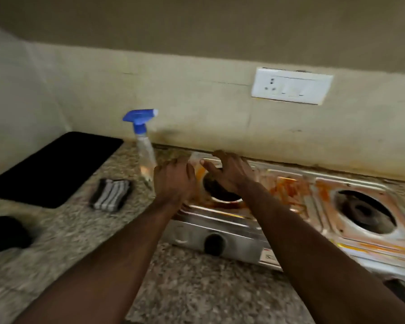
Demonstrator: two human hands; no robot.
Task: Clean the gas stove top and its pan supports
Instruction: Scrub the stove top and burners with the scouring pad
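A steel gas stove point(288, 202) smeared with orange stains sits on the granite counter against the wall. No pan supports show on its two burners. My left hand point(174, 178) hovers at the stove's left edge, fingers curled, holding nothing I can see. My right hand point(229, 170) reaches over the left burner point(220, 192) with fingers spread, covering part of it. The right burner point(365, 211) lies bare. A clear spray bottle point(144, 146) with a blue trigger stands left of the stove. A striped folded cloth point(110, 194) lies on the counter.
A black mat point(52, 167) lies at the back left of the granite counter point(197, 284). A dark round object point(5, 235) sits at the left edge. A white switch and socket plate point(291, 85) is on the wall above the stove. A black knob point(214, 242) faces front.
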